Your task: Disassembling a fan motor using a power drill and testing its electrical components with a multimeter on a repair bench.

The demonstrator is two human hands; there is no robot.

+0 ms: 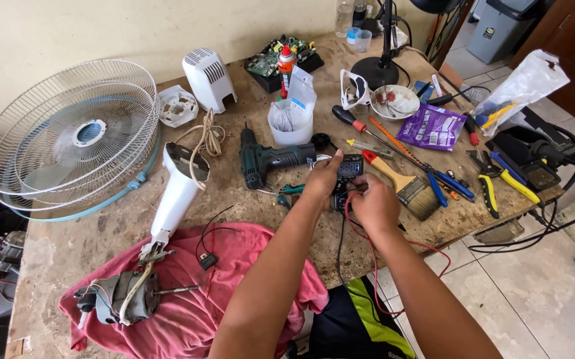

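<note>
Head view shows my left hand (pixel 322 181) gripping the dark multimeter (pixel 349 174) mid-bench, near its blue display. My right hand (pixel 375 205) pinches the red and black test leads (pixel 357 223) at the meter's near end. Right of it lies a paintbrush (pixel 404 183); farther right, a flat purple pouch (pixel 432 126) and a clear plastic bag (pixel 520 90). Left, a cordless drill (pixel 267 159).
</note>
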